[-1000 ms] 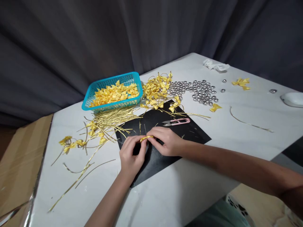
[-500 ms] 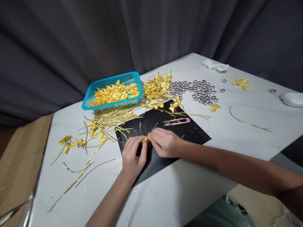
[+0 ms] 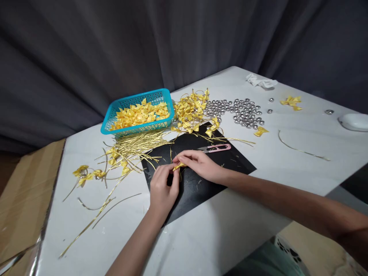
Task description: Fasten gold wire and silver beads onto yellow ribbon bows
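My left hand [image 3: 164, 187] is closed in a pinch on a small yellow ribbon bow [image 3: 178, 166], held just above the black mat [image 3: 189, 195]. Across the bow's far side reaches my right hand [image 3: 201, 164], its thumb and fingers drawn together at my left fingertips. Whatever lies between those right fingers is hidden. A short piece of gold cord [image 3: 180, 175] hangs under the bow. Behind my right hand lie thread snips [image 3: 219, 148] with pink handles, their blade tips partly covered by the hand.
A turquoise basket [image 3: 135, 128] of yellow bows stands at the back left. Gold cords [image 3: 140, 142] lie before it. Corded bows [image 3: 191, 107] are heaped beside silver beads [image 3: 247, 113]. Rightward are a loose cord [image 3: 301, 150], crumpled tissue [image 3: 261, 81] and a white object [image 3: 355, 122].
My right hand has shifted slightly up and over the bow, its fingers now reaching past it and covering part of the snips' blades. My left hand keeps its pinch almost in place.
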`<state>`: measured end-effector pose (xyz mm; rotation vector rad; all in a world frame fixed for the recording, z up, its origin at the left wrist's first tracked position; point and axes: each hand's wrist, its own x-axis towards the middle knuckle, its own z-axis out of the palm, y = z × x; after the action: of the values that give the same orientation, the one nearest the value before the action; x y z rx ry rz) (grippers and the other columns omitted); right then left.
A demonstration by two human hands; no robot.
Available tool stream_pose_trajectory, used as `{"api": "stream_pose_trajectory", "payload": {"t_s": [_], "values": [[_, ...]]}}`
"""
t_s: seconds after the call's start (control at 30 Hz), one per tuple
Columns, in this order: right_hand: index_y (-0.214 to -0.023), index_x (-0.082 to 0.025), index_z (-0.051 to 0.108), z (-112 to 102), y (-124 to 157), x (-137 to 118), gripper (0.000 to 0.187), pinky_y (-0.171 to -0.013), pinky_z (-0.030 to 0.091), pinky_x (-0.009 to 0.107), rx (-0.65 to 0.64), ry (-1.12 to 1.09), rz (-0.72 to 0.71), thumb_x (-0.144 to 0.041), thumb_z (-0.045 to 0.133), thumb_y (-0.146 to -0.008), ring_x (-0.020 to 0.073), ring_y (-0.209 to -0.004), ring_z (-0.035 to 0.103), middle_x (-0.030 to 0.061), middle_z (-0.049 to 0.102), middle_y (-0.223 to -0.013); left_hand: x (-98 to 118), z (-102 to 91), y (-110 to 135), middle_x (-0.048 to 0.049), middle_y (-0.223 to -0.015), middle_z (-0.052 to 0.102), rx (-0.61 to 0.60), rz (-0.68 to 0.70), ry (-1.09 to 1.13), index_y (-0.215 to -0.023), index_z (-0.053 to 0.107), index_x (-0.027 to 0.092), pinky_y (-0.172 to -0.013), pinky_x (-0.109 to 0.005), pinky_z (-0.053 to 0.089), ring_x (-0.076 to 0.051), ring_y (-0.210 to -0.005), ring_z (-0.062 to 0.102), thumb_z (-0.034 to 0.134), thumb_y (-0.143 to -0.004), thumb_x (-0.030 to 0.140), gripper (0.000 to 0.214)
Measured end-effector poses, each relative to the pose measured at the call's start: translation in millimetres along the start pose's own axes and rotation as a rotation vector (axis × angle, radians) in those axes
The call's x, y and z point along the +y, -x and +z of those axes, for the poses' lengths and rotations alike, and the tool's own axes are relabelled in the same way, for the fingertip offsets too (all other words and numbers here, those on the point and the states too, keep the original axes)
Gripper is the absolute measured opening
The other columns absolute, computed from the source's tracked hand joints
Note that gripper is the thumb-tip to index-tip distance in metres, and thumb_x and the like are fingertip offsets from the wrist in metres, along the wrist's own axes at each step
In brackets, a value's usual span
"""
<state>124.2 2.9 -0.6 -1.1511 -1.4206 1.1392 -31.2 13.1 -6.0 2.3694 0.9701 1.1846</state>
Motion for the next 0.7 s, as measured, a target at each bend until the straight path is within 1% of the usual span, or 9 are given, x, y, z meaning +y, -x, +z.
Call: {"api": "stream_pose_trajectory", "payload": {"t_s": [0.07,0.13,0.23,0.27,0.33,0.47,0.53,0.63,0.7], "values": [[-0.081,-0.014,0.06,1.1,-0.9,-0.3,0.017,-0.076,0.049,0.028,-0.016,-0.052,0.035,-0.026,0.049,-0.085,0.0143,-0.082,0.06,0.0045,0.064,-0.082,1.3,0.6,0.3,-0.0037,-0.076,0.062,0.026,0.0,-0.016,-0.086,0.057,0.016,-0.064,-0.028,0.046,-0.015,-0.068,0.057,0.053,-0.084,0.012,0.006],[-0.078,-0.014,0.058,2.1,-0.8,-2.1,0.014,-0.073,0.048,0.026,0.011,-0.052,0.0,-0.024,0.05,-0.084,0.0129,-0.079,0.058,0.0033,0.061,-0.08,2.9,1.0,0.8,-0.0035,-0.076,0.063,0.026,0.029,-0.026,-0.086,0.057,0.016,-0.065,-0.028,0.046,-0.015,-0.068,0.057,0.053,-0.084,0.011,0.007],[-0.076,-0.014,0.055,0.6,-1.2,-8.7,0.013,-0.072,0.045,0.023,0.116,0.002,-0.128,-0.019,0.046,-0.084,0.0108,-0.076,0.053,0.0018,0.055,-0.077,5.3,1.2,1.8,-0.0048,-0.077,0.063,-0.063,0.113,-0.057,-0.087,0.056,0.016,-0.067,-0.029,0.046,-0.016,-0.07,0.056,0.05,-0.084,0.009,0.01],[-0.076,-0.015,0.054,-0.9,-1.9,-11.4,0.013,-0.071,0.044,0.023,0.154,0.006,-0.152,-0.018,0.046,-0.085,0.0103,-0.075,0.052,0.0013,0.054,-0.077,6.0,1.2,2.1,-0.0056,-0.078,0.063,-0.1,0.146,-0.07,-0.088,0.056,0.015,-0.067,-0.029,0.046,-0.017,-0.07,0.056,0.049,-0.085,0.008,0.01],[-0.077,-0.015,0.053,-5.6,-4.0,-16.0,0.012,-0.071,0.044,0.022,0.201,-0.035,-0.153,-0.019,0.046,-0.086,0.0093,-0.072,0.051,0.0001,0.052,-0.075,6.7,1.5,2.4,-0.0066,-0.078,0.063,-0.146,0.186,-0.082,-0.088,0.056,0.014,-0.067,-0.029,0.046,-0.017,-0.07,0.055,0.048,-0.085,0.008,0.011],[-0.077,-0.016,0.054,-19.1,-8.5,-20.8,0.012,-0.069,0.046,0.021,0.224,-0.22,-0.091,-0.023,0.05,-0.085,0.0078,-0.069,0.053,-0.0008,0.053,-0.074,5.9,2.3,2.2,-0.006,-0.077,0.063,-0.139,0.136,-0.054,-0.087,0.056,0.013,-0.067,-0.028,0.045,-0.017,-0.07,0.055,0.05,-0.085,0.008,0.008],[-0.078,-0.016,0.056,-27.5,-9.5,-23.5,0.012,-0.067,0.047,0.019,0.263,-0.298,-0.062,-0.027,0.054,-0.084,0.0071,-0.069,0.054,-0.0008,0.055,-0.075,4.9,2.5,1.9,-0.006,-0.077,0.063,-0.152,0.125,-0.045,-0.087,0.056,0.013,-0.068,-0.028,0.045,-0.016,-0.071,0.055,0.051,-0.084,0.008,0.008],[-0.078,-0.017,0.058,-38.9,-8.6,-30.6,0.015,-0.065,0.049,0.018,0.352,-0.348,-0.087,-0.031,0.061,-0.08,0.0064,-0.069,0.055,-0.001,0.057,-0.076,3.9,2.2,1.4,-0.0057,-0.079,0.064,-0.138,0.117,-0.023,-0.089,0.057,0.014,-0.069,-0.028,0.045,-0.016,-0.072,0.056,0.051,-0.084,0.009,0.009],[-0.077,-0.017,0.06,-43.0,-7.0,-35.6,0.017,-0.066,0.051,0.018,0.375,-0.336,-0.117,-0.033,0.064,-0.078,0.0065,-0.068,0.056,-0.0011,0.058,-0.075,3.7,1.7,0.7,-0.0049,-0.079,0.064,-0.107,0.093,-0.002,-0.088,0.057,0.015,-0.069,-0.027,0.044,-0.016,-0.071,0.056,0.051,-0.085,0.01,0.009]]}}
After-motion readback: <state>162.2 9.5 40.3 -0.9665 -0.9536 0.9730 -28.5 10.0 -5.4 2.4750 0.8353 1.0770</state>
